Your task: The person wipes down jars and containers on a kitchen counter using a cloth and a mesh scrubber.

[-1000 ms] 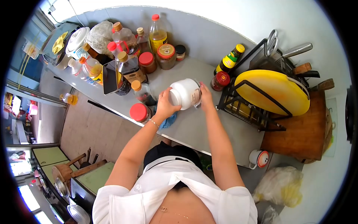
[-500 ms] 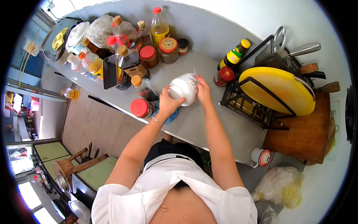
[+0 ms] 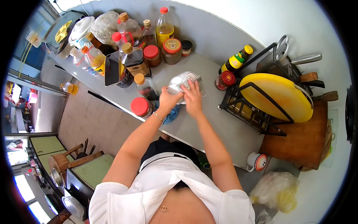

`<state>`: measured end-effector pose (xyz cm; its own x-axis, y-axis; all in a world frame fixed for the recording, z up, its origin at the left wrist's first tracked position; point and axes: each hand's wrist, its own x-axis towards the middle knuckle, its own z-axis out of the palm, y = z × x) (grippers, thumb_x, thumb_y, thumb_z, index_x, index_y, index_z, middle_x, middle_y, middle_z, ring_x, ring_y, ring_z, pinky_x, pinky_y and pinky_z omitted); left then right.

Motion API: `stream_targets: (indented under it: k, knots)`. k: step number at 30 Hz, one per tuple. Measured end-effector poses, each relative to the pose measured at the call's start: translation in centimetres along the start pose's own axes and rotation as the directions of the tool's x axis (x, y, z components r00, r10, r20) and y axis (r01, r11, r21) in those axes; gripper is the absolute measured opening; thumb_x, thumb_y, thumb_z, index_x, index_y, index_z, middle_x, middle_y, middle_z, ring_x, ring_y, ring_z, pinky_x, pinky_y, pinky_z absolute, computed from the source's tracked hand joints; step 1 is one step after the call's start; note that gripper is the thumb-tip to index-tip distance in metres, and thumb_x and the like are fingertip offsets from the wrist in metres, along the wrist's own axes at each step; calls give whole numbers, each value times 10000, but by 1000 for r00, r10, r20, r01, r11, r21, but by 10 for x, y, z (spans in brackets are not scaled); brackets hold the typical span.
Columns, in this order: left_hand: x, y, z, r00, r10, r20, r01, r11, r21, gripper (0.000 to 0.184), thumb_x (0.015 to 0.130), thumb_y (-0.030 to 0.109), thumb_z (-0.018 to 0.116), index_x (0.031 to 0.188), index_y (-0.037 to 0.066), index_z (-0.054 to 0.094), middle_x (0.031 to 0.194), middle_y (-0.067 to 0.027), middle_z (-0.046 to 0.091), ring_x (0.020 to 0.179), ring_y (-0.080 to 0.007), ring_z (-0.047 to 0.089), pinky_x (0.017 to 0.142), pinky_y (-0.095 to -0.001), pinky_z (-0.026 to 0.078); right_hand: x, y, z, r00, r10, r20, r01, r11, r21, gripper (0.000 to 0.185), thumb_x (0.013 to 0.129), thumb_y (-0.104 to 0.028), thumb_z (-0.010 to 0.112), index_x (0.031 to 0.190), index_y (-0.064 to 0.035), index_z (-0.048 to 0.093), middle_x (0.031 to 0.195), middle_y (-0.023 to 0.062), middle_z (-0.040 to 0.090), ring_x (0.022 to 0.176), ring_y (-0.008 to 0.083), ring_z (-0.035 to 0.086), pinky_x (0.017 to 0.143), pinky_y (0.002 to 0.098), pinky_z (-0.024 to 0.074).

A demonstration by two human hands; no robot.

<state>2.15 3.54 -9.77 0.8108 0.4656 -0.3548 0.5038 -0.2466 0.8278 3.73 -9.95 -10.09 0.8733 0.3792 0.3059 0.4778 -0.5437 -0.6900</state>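
A white rounded jar (image 3: 174,82) is tilted above the grey counter. My left hand (image 3: 169,100) is closed around its near left side, the thumb and fingers on its narrower end. My right hand (image 3: 193,98) lies against the jar with its fingers outstretched and apart. Under and beside those fingers shows a thin, crumpled, grey-patterned piece (image 3: 201,86); whether it is a cloth or a loose label I cannot tell. A blue cloth or bag (image 3: 172,115) lies on the counter just below my left wrist.
Left of the jar stand a cork-topped glass bottle (image 3: 145,87) and a red-lidded jar (image 3: 141,107), with several sauce bottles behind. To the right are a red-lidded jar (image 3: 225,78), a black rack (image 3: 257,121) holding a yellow board (image 3: 276,95), and an enamel mug (image 3: 256,161).
My right hand has moved from the jar's right side onto its face, fingers now spread. The jar has turned in my left hand, showing a grey-patterned patch. The view has shifted slightly.
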Motion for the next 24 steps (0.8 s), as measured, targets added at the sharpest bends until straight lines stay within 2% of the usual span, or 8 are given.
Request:
stream_targets:
  k: [2, 5, 9, 12, 15, 18, 22, 24]
  knots:
    - [-1, 2, -3, 1000, -13, 28, 14, 999, -30, 977, 529, 506, 779, 1217, -62, 382, 1080, -252, 587, 1023, -341, 590, 862, -359, 472, -4, -2, -2, 998, 46, -53, -42, 997, 62, 378, 864, -121, 481, 1226, -172, 577, 1421, 141, 362, 1338, 370, 252, 1080, 407, 242]
    - [-1, 13, -3, 998, -35, 51, 33, 999, 41, 1028, 520, 570, 768, 1221, -70, 376, 1081, -255, 586, 1025, -340, 590, 864, -354, 472, 6, 13, -6, 991, 45, -129, -19, 981, 194, 374, 853, -91, 490, 1203, -168, 597, 1411, 144, 375, 1320, 375, 286, 1075, 417, 250]
    - [10, 14, 0, 998, -44, 46, 42, 998, 55, 1040, 528, 597, 763, 1218, -77, 371, 1071, -266, 587, 1031, -339, 589, 878, -365, 465, -8, 16, -10, 993, 6, -115, 8, 993, 120, 386, 845, -60, 495, 1210, -147, 588, 1410, 163, 368, 1309, 382, 302, 1066, 421, 271]
    - [4, 32, -10, 992, -93, 82, 98, 994, -50, 990, 553, 587, 758, 1181, -83, 387, 1040, -281, 592, 965, -343, 618, 803, -370, 505, -26, 17, 0, 990, -17, -141, 27, 997, 67, 402, 840, -44, 498, 1224, -136, 574, 1405, 173, 368, 1299, 385, 319, 1056, 426, 290]
    - [11, 12, 8, 1000, 4, -25, -2, 995, 99, 938, 586, 574, 748, 1147, -86, 390, 1000, -287, 600, 871, -331, 649, 691, -363, 542, -18, 15, 0, 988, -46, -147, 49, 999, 17, 413, 834, -28, 500, 1228, -133, 569, 1400, 175, 372, 1292, 384, 333, 1049, 428, 303]
    - [1, 29, -4, 994, -106, 38, 108, 993, -56, 866, 624, 539, 743, 1147, -68, 412, 997, -230, 595, 837, -268, 653, 566, -322, 568, 2, 17, -15, 987, -127, -95, 124, 991, -42, 410, 834, -20, 496, 1219, -138, 575, 1393, 173, 380, 1280, 384, 347, 1040, 429, 316]
    - [8, 33, -6, 994, -104, 35, 106, 992, -65, 803, 634, 540, 735, 1089, -55, 449, 1002, -234, 598, 829, -276, 655, 562, -339, 568, -7, 18, -13, 989, -125, -83, 119, 990, -69, 387, 841, -32, 491, 1198, -146, 589, 1383, 162, 396, 1263, 382, 365, 1025, 428, 336]
    - [14, 16, 3, 1000, 27, 1, -27, 999, 31, 873, 616, 582, 723, 1114, -71, 425, 994, -271, 603, 869, -355, 639, 683, -380, 537, -8, 18, -15, 989, -121, -85, 115, 991, -69, 375, 842, -38, 492, 1183, -152, 599, 1378, 147, 409, 1264, 374, 368, 1023, 421, 342]
